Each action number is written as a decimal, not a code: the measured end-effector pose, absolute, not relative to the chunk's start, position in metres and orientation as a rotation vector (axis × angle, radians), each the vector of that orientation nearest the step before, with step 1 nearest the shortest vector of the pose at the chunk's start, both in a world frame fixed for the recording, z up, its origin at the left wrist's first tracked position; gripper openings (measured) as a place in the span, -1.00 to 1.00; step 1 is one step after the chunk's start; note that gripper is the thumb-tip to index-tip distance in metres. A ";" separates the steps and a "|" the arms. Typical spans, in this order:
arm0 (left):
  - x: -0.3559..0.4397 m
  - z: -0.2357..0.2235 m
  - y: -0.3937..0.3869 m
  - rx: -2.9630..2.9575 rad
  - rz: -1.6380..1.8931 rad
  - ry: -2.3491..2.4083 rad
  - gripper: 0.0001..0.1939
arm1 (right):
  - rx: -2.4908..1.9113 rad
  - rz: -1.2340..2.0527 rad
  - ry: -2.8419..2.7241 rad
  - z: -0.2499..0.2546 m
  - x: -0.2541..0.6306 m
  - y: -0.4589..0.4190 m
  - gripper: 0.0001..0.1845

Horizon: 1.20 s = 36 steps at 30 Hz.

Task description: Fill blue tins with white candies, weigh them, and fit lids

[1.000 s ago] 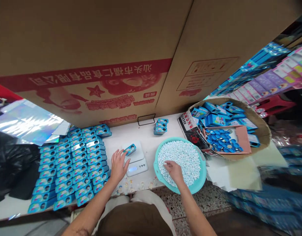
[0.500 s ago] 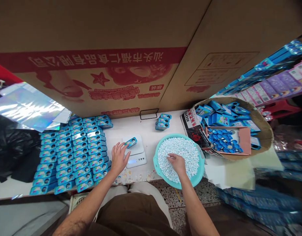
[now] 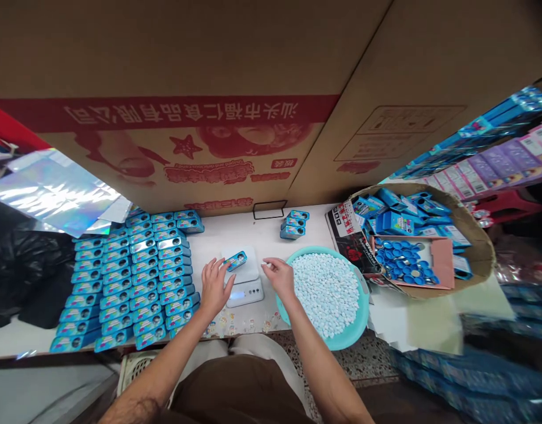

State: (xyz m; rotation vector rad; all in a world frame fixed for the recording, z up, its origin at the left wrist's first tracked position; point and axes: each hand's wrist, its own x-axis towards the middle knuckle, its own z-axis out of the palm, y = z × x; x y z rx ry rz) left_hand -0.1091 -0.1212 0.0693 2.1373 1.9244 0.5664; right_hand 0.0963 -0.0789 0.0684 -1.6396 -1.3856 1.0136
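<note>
While the left hand (image 3: 215, 287) lay beside the small blue rectangular box (image 3: 235, 261) on the white flat digital scale (image 3: 248, 274), the right hand (image 3: 280, 278) hung between that scale and the round turquoise plastic basin (image 3: 363, 300). Left fingers were loosely spread, thumb well apart, fingertips at the box's left end. Looked like light contact, box not enclosed. Right thumb and index were drawn close together in a pinch, other fingers curled; couldn't tell if anything sat between the tips, too small.

Box lay at a slant on the scale's far part, round dark opening facing up at its right end. Scale display (image 3: 238, 294) was lit on the near side, digits unreadable.

Basin stood right of the scale at the table's near edge, filled with small white pellets (image 3: 328, 288). Three matching blue boxes (image 3: 294, 225) were grouped on the far side of the white table (image 3: 235, 232). Long rows of the same blue boxes (image 3: 138, 288) stood packed side by side at left.

Far right: open brown cardboard box (image 3: 483, 259) full of jumbled blue packs (image 3: 397, 221), plus a shallow pink tray (image 3: 443, 262) of round blue caps (image 3: 403, 259). Large brown printed carton (image 3: 187, 59) walled off the far side.
</note>
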 end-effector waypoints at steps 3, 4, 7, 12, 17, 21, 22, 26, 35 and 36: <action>-0.109 0.073 -0.123 2.120 0.564 1.939 -0.63 | -1.542 0.910 -1.556 0.068 0.065 -0.065 -0.79; -0.109 0.074 -0.124 2.115 0.563 1.944 -0.64 | -1.518 0.872 -1.609 0.067 0.058 -0.062 -0.80; -0.111 0.076 -0.128 2.096 0.562 1.962 -0.64 | -1.446 0.804 -1.762 0.057 0.045 -0.057 -0.79; -0.115 0.073 -0.134 2.045 0.567 1.993 -0.65 | -1.450 0.783 -1.910 0.043 0.039 -0.059 -0.78; -0.116 0.070 -0.136 2.030 0.567 2.007 -0.65 | -1.487 0.806 -1.755 0.043 0.049 -0.065 -0.78; -0.122 0.071 -0.136 2.022 0.563 2.023 -0.65 | -1.605 0.805 -1.563 0.043 0.084 -0.080 -0.70; -0.124 0.071 -0.136 2.019 0.565 2.031 -0.65 | -1.656 0.787 -1.521 0.042 0.097 -0.086 -0.68; -0.133 0.071 -0.135 2.011 0.568 2.067 -0.66 | -1.860 0.617 -1.439 0.034 0.153 -0.115 -0.62; -0.135 0.069 -0.117 2.021 0.579 2.085 -0.64 | -2.051 0.336 -1.475 0.022 0.209 -0.181 -0.57; -0.134 0.070 -0.115 2.031 0.583 2.079 -0.63 | -2.056 0.329 -1.481 0.020 0.209 -0.186 -0.57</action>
